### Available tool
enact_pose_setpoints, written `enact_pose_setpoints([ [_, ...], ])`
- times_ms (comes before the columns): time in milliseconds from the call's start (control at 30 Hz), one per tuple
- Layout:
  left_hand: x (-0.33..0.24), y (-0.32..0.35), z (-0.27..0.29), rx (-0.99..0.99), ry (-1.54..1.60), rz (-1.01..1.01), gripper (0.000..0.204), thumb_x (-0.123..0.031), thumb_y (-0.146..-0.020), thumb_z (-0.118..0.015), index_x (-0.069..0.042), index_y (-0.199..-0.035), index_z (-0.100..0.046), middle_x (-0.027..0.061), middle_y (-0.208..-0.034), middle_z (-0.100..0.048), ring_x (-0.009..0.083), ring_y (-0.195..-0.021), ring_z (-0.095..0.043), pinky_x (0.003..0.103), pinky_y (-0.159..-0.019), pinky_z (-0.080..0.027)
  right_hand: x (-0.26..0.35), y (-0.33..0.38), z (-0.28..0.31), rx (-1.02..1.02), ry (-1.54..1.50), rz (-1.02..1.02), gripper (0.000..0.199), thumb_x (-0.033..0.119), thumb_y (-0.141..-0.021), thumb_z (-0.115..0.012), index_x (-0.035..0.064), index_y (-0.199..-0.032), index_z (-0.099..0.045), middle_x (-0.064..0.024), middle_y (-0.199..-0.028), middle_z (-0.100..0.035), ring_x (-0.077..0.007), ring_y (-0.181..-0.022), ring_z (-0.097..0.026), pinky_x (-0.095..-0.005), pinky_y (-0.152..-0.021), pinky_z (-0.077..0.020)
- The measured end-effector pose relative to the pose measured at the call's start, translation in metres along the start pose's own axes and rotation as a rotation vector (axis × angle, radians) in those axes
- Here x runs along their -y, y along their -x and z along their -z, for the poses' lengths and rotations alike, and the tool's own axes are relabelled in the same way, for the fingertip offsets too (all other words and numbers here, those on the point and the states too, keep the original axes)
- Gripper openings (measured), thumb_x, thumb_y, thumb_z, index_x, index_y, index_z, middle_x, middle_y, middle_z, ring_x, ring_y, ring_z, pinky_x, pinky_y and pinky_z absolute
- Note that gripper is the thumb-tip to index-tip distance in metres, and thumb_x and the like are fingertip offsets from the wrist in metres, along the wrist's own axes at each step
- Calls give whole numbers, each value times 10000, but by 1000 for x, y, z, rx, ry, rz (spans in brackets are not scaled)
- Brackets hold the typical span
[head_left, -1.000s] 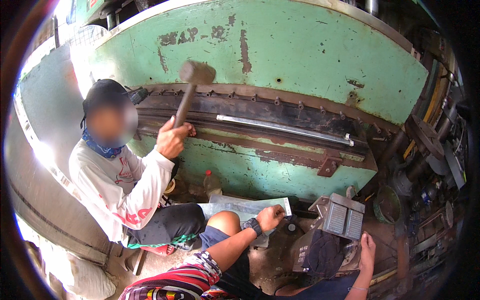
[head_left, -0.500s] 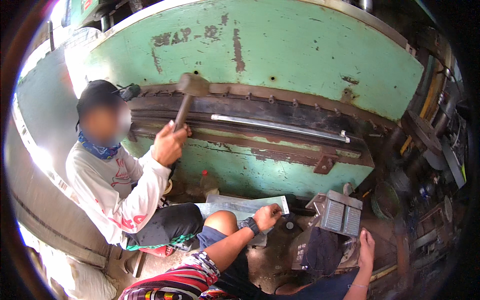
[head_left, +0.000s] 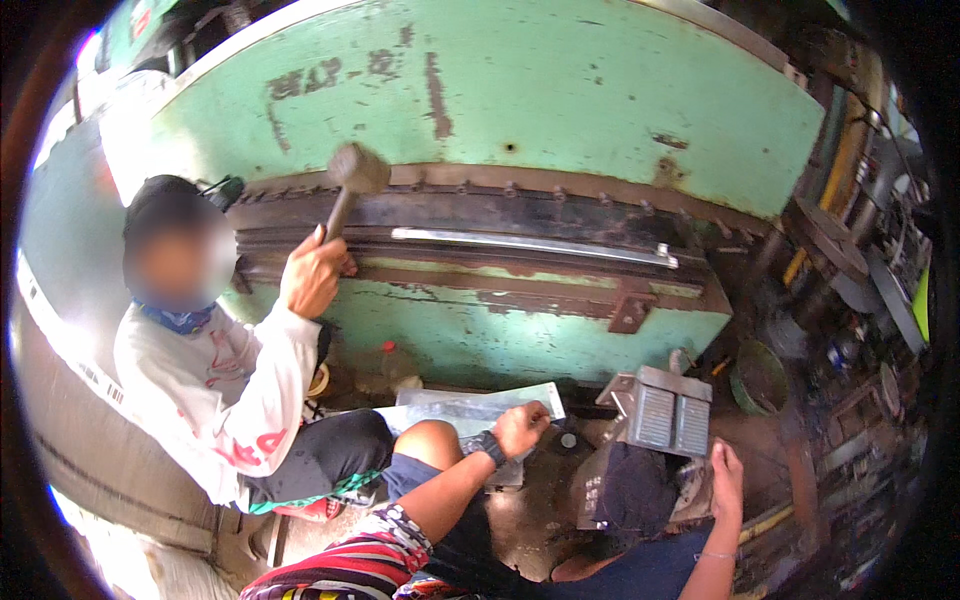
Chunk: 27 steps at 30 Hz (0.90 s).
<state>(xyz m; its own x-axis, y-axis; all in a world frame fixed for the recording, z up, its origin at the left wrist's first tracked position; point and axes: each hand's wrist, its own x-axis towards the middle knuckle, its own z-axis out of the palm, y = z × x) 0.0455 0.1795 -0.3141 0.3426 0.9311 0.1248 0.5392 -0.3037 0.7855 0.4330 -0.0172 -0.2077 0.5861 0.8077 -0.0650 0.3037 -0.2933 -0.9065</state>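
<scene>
Nearest to us, at about 5 o'clock, our right hand (head_left: 727, 480) lay flat with the fingers spread and loose, its grip holding nothing. It rested at the edge of a dark block (head_left: 630, 490), just below the grey foot pedal (head_left: 665, 415). At 6 o'clock our left hand (head_left: 520, 428), a watch on the wrist, had its grip curled and pressed together on the near right corner of the metal sheet (head_left: 470, 405). The sheet lay flat on the floor at the foot of the machine, beside our bent knee.

Further out, at 9 o'clock, a co-worker in a white long-sleeved top sat against the machine. The co-worker's hand (head_left: 312, 275) was wrapped round the handle of a hammer (head_left: 355, 170), with its head raised at 11 o'clock close to the dark upper bar. A long bright strip (head_left: 530, 243) lay along the slot from about 12 to 2 o'clock. Behind everything stood the worn green press (head_left: 500, 90).

As we judged it, the work was at an early stage. The sheet had been brought to the machine and taken in hand, but it was wholly outside the slot and looked unbent. The pedal was untouched. With the hammer up at the bar, we judged the tooling not yet settled.
</scene>
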Motion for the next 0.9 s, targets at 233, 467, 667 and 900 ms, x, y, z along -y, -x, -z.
enact_pose_setpoints([
  [233, -3, 3, 6, 25, 22, 39, 255, -342, -969, -698, -145, -1128, -730, 184, -1012, -770, 420, -952, -733, 519, -806, -579, -22, -11, 2, 13, -9, 13, 669, 432, -1100, -574, -75, -1526, -485, -185, -1566, -524, -262, -1461, -463, -378, -1219, -329],
  [467, -7, 1, 8, 32, 22, 63, 257, -340, -976, -687, -134, -1125, -722, 191, -1011, -765, 436, -958, -724, 529, -814, -575, -39, -23, 5, -18, -10, -10, 662, 425, -1111, -552, -72, -1541, -469, -199, -1587, -502, -270, -1490, -432, -385, -1233, -306],
  [667, -7, 2, 7, 14, 45, 42, 243, -328, -976, -683, -140, -1125, -721, 186, -1010, -764, 430, -956, -724, 520, -812, -576, -46, -27, 8, -11, -16, -8, 679, 453, -1104, -558, -65, -1536, -479, -179, -1585, -507, -256, -1485, -435, -377, -1227, -305],
  [900, -5, 2, 7, 12, 46, 17, 232, -313, -974, -686, -128, -1110, -720, 187, -1011, -763, 426, -952, -728, 512, -813, -579, -53, -30, 11, 9, -15, 29, 699, 469, -1097, -567, -67, -1537, -476, -179, -1581, -509, -255, -1484, -436, -375, -1230, -300],
])
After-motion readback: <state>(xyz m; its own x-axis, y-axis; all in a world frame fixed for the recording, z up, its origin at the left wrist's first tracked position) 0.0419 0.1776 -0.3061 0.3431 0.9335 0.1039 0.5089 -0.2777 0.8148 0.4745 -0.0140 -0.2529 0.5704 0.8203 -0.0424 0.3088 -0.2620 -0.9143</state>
